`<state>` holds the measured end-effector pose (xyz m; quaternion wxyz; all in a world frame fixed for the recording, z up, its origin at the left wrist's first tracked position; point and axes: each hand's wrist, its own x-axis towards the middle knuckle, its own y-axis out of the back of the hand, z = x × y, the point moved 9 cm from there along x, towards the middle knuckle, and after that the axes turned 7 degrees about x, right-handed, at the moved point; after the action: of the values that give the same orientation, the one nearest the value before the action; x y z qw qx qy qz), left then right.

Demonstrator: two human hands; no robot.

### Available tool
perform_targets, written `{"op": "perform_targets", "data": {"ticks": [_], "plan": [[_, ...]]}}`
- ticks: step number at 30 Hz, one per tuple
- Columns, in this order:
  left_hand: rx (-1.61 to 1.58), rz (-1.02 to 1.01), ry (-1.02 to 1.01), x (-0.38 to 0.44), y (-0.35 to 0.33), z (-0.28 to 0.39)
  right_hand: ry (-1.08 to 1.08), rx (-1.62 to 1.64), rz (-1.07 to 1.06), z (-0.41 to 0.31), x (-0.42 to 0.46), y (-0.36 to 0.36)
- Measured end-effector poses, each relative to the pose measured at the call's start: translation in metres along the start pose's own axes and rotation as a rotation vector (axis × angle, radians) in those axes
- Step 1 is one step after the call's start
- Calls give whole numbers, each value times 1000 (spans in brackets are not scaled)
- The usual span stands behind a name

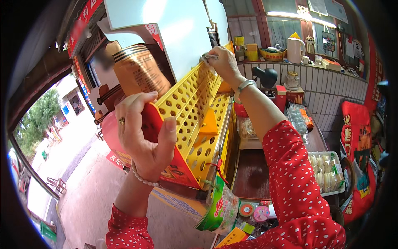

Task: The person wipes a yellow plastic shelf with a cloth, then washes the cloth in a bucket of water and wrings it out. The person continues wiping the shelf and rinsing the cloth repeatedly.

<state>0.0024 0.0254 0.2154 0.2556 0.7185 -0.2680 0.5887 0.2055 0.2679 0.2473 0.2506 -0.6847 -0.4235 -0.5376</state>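
Observation:
My left hand (144,133) is at the near end of a yellow perforated plastic display rack (199,105). Its fingers and thumb curl about the red end panel (183,168) and appear to hold it. My right hand (224,63) reaches to the far end and pinches a crumpled greyish cloth (210,57) against the rack's upper edge. A yellow triangular piece (210,123) stands on the lower shelf. An orange foil packet (140,70) stands on the rack's far side, near my left fingertips.
A green and clear plastic bag (219,205) hangs at the rack's near corner by a red tie. A tray of packed pastries (326,172) lies on the right. The tiled ledge holds a white kettle (295,50). A black lamp (266,76) stands below it.

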Motion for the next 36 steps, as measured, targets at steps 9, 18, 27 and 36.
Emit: {"op": "perform_targets", "data": {"ticks": [9,18,27,36], "plan": [[-15,9,25,-2,1,-6,-453,-236,48,102,7,8],[19,-122,88,-8,-1,-12,-291,-200,201,128,34,1],[32,-208,119,-7,-3,-13,-348,-162,-141,195,57,-40],[-32,-81,295,-13,-1,-20,-257,65,-121,174,44,-39]]}}
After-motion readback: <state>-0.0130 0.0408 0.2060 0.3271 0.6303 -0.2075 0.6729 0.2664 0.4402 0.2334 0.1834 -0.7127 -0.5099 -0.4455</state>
